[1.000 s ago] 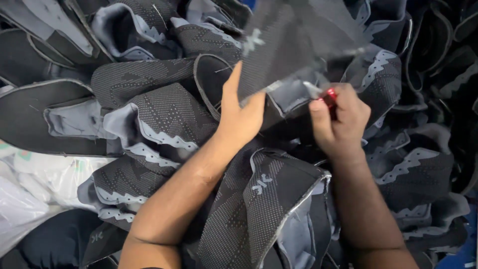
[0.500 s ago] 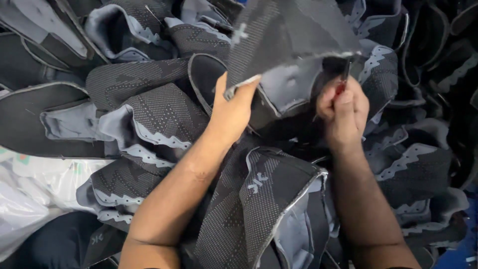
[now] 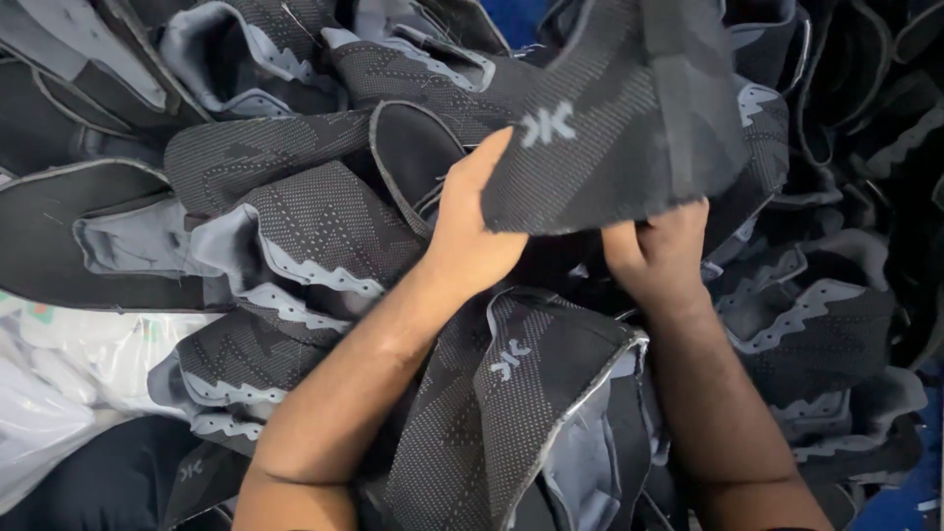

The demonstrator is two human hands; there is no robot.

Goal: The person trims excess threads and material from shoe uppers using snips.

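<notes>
While both bare hands reach up from the bottom of the frame, the left hand (image 3: 472,236) pinches the lower left edge of a dark grey knitted shoe upper with a pale logo (image 3: 629,108), held at upper centre. Under its lower edge the right hand (image 3: 659,256) grips it too, fingers partly hidden. Around them lies a heap of matching black-and-grey knitted uppers (image 3: 295,226); crumpled white plastic sheeting (image 3: 59,393) sits lower left.

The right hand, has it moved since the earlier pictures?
Yes. The right hand has slid under the held shoe upper, lower against the pile.
</notes>
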